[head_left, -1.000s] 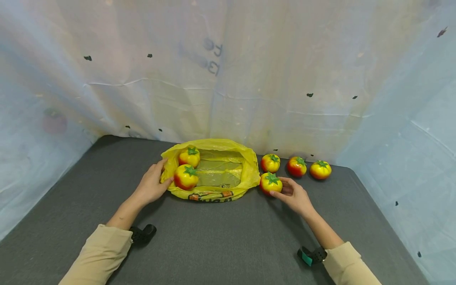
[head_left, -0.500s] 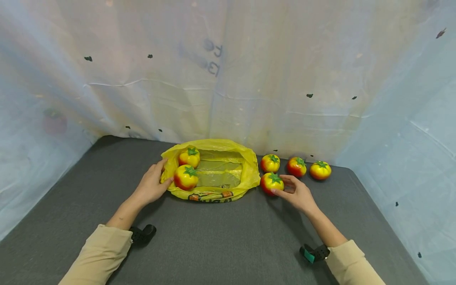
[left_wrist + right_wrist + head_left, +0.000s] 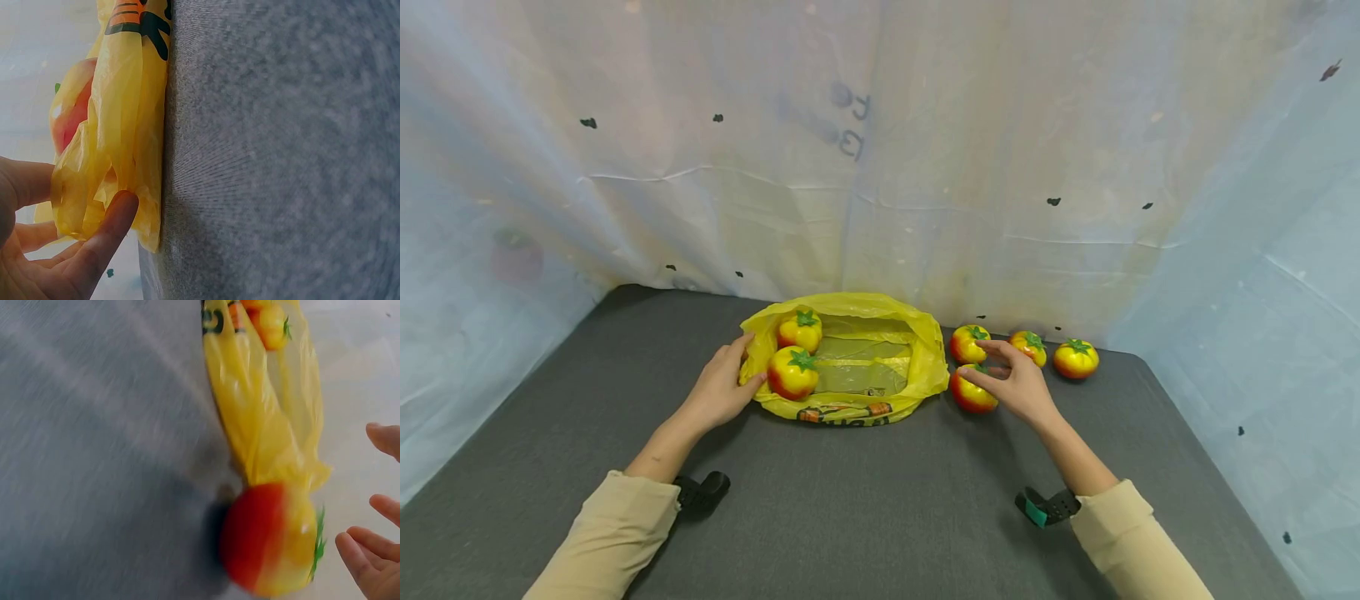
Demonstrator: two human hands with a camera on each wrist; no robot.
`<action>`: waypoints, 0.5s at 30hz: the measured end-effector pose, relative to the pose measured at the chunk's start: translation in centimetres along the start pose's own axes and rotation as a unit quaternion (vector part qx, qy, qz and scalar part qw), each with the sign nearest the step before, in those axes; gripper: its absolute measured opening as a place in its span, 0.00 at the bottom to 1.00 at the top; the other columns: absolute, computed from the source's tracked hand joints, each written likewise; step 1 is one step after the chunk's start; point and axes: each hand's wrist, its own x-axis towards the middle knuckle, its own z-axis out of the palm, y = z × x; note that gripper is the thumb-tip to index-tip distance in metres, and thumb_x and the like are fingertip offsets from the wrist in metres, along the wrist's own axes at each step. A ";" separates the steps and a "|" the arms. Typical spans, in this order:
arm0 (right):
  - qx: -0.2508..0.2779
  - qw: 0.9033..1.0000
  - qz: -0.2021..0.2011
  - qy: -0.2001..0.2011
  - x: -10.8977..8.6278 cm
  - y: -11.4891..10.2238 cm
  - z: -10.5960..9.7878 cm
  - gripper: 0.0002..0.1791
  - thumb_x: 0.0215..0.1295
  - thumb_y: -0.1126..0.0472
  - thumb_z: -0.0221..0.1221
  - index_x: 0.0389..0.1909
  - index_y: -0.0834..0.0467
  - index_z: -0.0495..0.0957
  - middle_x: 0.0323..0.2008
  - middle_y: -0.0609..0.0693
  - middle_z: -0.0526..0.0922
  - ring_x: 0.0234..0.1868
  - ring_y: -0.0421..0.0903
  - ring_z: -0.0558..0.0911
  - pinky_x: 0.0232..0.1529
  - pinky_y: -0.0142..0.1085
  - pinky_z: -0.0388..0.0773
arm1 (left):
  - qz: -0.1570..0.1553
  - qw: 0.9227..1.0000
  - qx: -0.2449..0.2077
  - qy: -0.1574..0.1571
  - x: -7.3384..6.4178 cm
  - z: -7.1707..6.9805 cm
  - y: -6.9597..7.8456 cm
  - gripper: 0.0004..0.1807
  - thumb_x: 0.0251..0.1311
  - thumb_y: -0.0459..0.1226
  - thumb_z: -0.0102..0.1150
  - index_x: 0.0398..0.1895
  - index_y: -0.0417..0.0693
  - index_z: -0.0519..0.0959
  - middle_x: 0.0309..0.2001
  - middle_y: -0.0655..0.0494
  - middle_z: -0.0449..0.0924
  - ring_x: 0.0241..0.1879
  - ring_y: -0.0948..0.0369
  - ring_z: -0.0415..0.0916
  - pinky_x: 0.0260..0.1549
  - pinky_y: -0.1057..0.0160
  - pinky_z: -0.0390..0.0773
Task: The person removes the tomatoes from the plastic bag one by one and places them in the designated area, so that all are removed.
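A yellow plastic bag (image 3: 850,412) lies on the dark grey table with its mouth spread wide. Two red-and-yellow toy tomatoes (image 3: 792,373) with green leafy tops sit in its left part. My left hand (image 3: 722,387) holds the bag's left end, thumb and fingers around the plastic (image 3: 112,144). The right hand (image 3: 1015,385) hovers over a tomato (image 3: 973,393) beside the bag's right end, fingers apart and nothing in them. In the right wrist view, a gap shows between those fingers and that tomato (image 3: 269,540). The hand partly covers this tomato and two behind it.
Behind the right hand, a row of tomatoes stands along the back: one near the bag (image 3: 967,343), one in the middle (image 3: 1030,346), one farther right (image 3: 1076,359). A pale plastic sheet (image 3: 925,167) walls the back and sides of the table (image 3: 850,517).
My right hand has let go of the tomato by the bag and risen up and back above it. The tomato stays about where it was. My left hand has not moved.
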 end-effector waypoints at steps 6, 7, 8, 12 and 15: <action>0.011 0.999 -0.031 0.002 0.8 -1.8 1.5 0.34 0.58 0.49 0.66 0.63 0.58 0.71 0.62 0.61 0.73 0.59 0.60 0.75 0.57 0.51 0.73 | -0.002 1.000 0.001 -0.002 0.0 0.0 0.2 0.35 0.64 0.33 0.55 0.69 0.25 0.53 0.50 0.29 0.68 0.47 0.41 0.69 0.44 0.43 0.70; 0.013 0.999 -0.033 0.000 0.9 -2.1 1.7 0.34 0.58 0.49 0.66 0.63 0.58 0.71 0.61 0.62 0.73 0.59 0.60 0.76 0.56 0.51 0.73 | -0.002 1.000 0.001 -0.002 0.0 0.0 0.1 0.35 0.64 0.33 0.55 0.69 0.26 0.53 0.50 0.29 0.68 0.47 0.41 0.69 0.43 0.43 0.70; 0.017 0.999 -0.034 -0.001 1.0 -2.3 1.9 0.33 0.58 0.49 0.66 0.63 0.58 0.71 0.61 0.63 0.73 0.58 0.61 0.76 0.56 0.51 0.73 | -0.003 1.000 0.001 -0.003 0.0 0.0 0.2 0.35 0.64 0.33 0.55 0.69 0.26 0.53 0.50 0.29 0.68 0.47 0.41 0.69 0.43 0.43 0.70; 0.030 0.999 -0.037 -0.010 1.3 -2.9 2.9 0.34 0.59 0.49 0.65 0.64 0.58 0.70 0.62 0.62 0.72 0.59 0.61 0.75 0.55 0.50 0.74 | -0.003 1.000 0.001 -0.003 0.0 0.0 0.1 0.35 0.64 0.33 0.55 0.69 0.26 0.53 0.50 0.29 0.68 0.47 0.41 0.69 0.42 0.43 0.71; 0.050 0.998 -0.042 -0.020 1.6 -3.3 3.6 0.33 0.60 0.49 0.65 0.64 0.58 0.70 0.62 0.61 0.72 0.60 0.59 0.74 0.55 0.50 0.74 | -0.002 1.000 0.001 -0.002 0.0 0.0 0.1 0.35 0.64 0.33 0.55 0.69 0.26 0.53 0.50 0.29 0.68 0.47 0.41 0.69 0.43 0.43 0.70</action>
